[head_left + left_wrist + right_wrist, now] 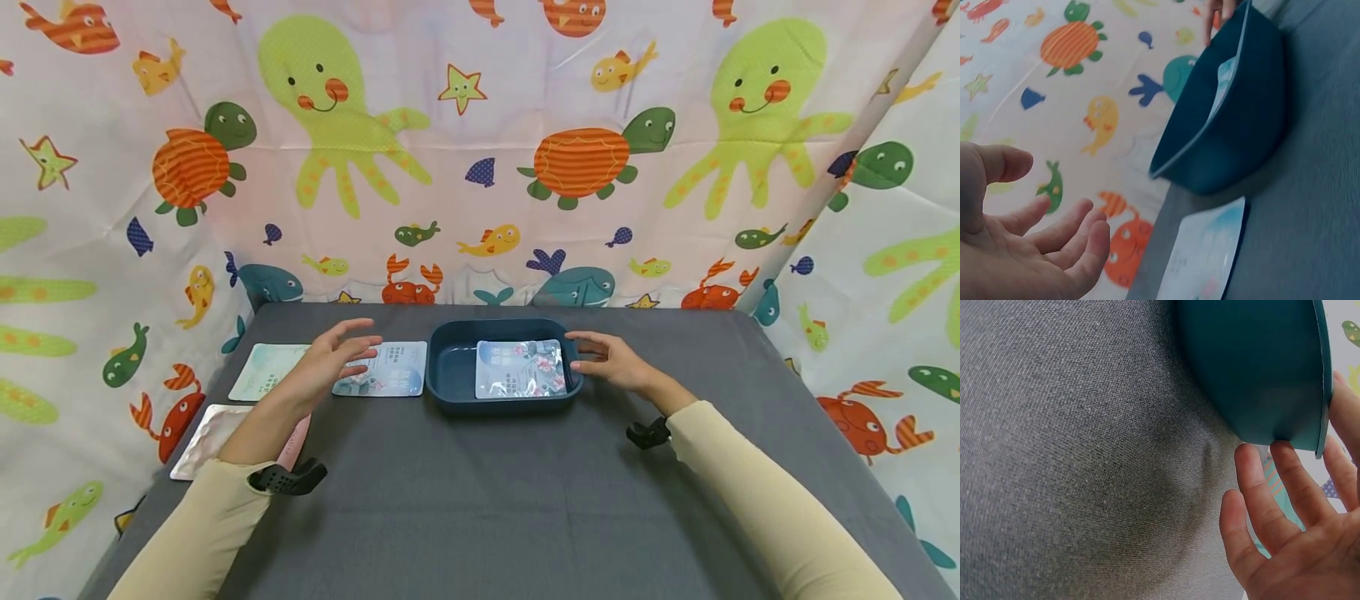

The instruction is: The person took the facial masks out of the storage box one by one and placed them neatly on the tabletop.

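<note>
My left hand [330, 358] hovers with loosely spread fingers over the left part of a blue-and-white flat packet [393, 371]; nothing is in its grasp. In the left wrist view, that palm and its bent fingers face up at the lower left. My right hand [611, 362] holds the right end of a dark blue plastic basin [442, 379]. The right wrist view has its thumb at the rim and several fingertips against the outer wall. Inside the basin lies a shiny floral packet [520, 369], with a dark edge beneath its right side.
A pale green packet [264, 367] lies at the table's left, and a silvery white packet [206, 437] nearer to me. Part of a pink packet [296, 440] shows beside my left forearm. Grey cloth [480, 508] covers the table; a sea-animal curtain [465, 208] stands behind it.
</note>
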